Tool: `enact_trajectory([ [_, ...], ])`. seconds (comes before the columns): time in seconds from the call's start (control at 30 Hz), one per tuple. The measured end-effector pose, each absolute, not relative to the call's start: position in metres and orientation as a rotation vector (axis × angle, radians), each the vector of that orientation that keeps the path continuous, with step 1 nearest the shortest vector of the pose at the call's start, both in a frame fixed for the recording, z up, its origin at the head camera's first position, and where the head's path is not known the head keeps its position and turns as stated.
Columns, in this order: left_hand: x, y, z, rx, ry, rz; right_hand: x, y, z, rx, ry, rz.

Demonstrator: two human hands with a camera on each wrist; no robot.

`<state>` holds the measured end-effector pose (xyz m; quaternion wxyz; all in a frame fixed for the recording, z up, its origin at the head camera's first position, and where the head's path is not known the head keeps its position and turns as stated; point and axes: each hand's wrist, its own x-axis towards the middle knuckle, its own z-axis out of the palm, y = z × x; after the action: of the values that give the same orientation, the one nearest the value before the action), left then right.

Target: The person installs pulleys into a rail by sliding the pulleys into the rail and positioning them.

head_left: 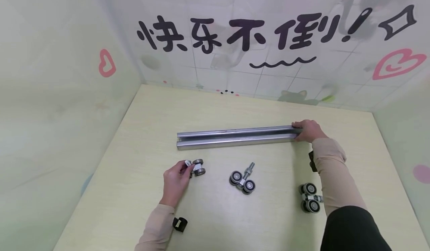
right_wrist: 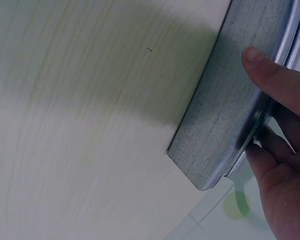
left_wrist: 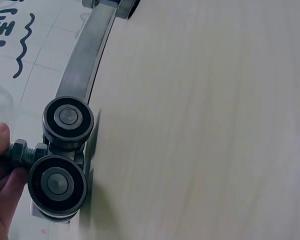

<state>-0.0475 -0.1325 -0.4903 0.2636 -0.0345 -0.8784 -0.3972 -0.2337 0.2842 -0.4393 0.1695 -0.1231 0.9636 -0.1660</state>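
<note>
My left hand (head_left: 176,182) pinches the threaded bolt of a wheeled roller trolley (head_left: 199,167), just in front of the left end of a long metal channel rail (head_left: 221,145). In the left wrist view the trolley's black-ringed wheels (left_wrist: 57,184) face the camera, and fingers hold the bolt beside its nuts. The rail lies across the table with its slot facing up. My right hand (head_left: 309,130) grips its right end. Close up in the right wrist view, the thumb presses on the side of the rail (right_wrist: 210,110) while the other fingers curl over the slotted face.
A second roller trolley (head_left: 236,177) lies mid-table in front of the rail, bolt pointing away. Another trolley (head_left: 310,189) sits at the right, close to my right forearm. Printed walls enclose the pale wooden table (head_left: 215,213) at the back and both sides.
</note>
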Motion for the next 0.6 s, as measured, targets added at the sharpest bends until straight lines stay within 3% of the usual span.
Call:
enact_trajectory([
  [0.6, -0.054, -0.175, -0.484, 0.164, -2.325, -1.123, -0.235, 0.285, -0.443, -0.364, 2.76, -0.459],
])
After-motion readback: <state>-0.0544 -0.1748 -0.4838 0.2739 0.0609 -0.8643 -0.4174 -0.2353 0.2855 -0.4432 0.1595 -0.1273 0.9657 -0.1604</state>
